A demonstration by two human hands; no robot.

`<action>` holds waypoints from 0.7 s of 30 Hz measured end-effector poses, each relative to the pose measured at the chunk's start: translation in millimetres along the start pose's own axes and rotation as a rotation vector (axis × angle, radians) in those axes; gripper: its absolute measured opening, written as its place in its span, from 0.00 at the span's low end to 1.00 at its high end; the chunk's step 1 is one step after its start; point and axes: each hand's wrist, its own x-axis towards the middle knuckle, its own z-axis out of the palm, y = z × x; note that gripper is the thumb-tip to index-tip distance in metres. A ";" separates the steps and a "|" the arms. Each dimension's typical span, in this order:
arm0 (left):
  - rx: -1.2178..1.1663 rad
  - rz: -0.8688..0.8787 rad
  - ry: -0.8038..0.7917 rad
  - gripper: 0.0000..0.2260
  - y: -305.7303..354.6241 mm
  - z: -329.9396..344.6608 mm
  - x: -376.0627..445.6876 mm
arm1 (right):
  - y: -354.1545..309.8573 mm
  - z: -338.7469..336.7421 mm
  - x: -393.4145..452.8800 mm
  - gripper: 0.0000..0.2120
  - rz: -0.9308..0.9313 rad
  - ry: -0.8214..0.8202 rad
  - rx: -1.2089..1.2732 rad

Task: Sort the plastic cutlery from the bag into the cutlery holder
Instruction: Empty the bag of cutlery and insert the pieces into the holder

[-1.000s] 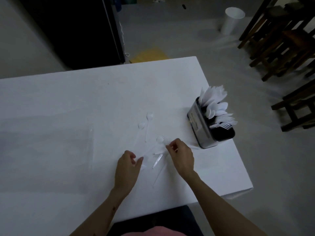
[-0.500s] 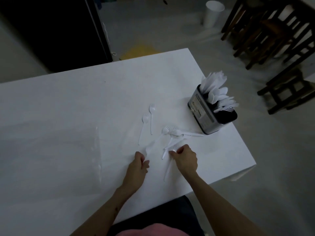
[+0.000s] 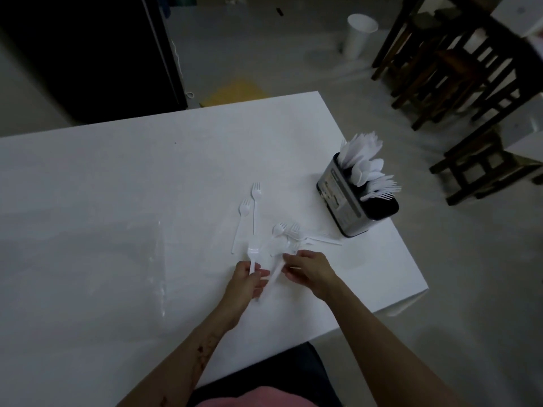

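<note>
Near the table's (image 3: 382,259) front edge, left hand (image 3: 246,279) grips a fork (image 3: 252,255), right hand (image 3: 308,270) pinches another piece; thin handles could slip.

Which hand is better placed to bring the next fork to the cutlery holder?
Right, probably. The right hand is on the side of the cutlery holder and beside the loose forks. The left hand already holds a fork, but lies farther away.
</note>
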 end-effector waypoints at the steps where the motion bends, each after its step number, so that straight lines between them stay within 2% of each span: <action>1: 0.027 -0.010 -0.035 0.07 1.4 1.0 -0.3 | -4.3 2.4 0.2 0.08 -0.019 -0.030 -0.069; 5: 0.071 0.071 -0.115 0.03 3.2 6.8 -5.9 | -21.4 8.3 8.6 0.13 -0.136 -0.052 -0.351; 7: 0.092 0.105 -0.064 0.03 2.9 8.8 -5.8 | -28.7 6.0 19.1 0.15 -0.271 0.099 -0.482; 9: 0.015 0.081 -0.012 0.03 3.1 10.2 -4.4 | -33.1 -1.8 33.3 0.14 -0.421 0.306 -0.743; 10: -0.041 0.066 -0.004 0.03 3.0 10.7 -3.8 | -34.2 -6.8 39.5 0.14 -0.459 0.358 -0.860; 15: -0.110 0.078 -0.019 0.06 8.6 18.3 -6.0 | -42.8 -23.5 53.2 0.09 -0.542 0.246 -1.131; 18: -0.115 0.036 0.026 0.06 10.2 26.9 1.4 | -53.0 -24.0 51.8 0.09 -0.606 0.210 -1.085; 21: -0.136 0.001 0.060 0.04 12.7 36.7 7.4 | -65.2 -22.0 48.4 0.10 -0.511 0.101 -0.918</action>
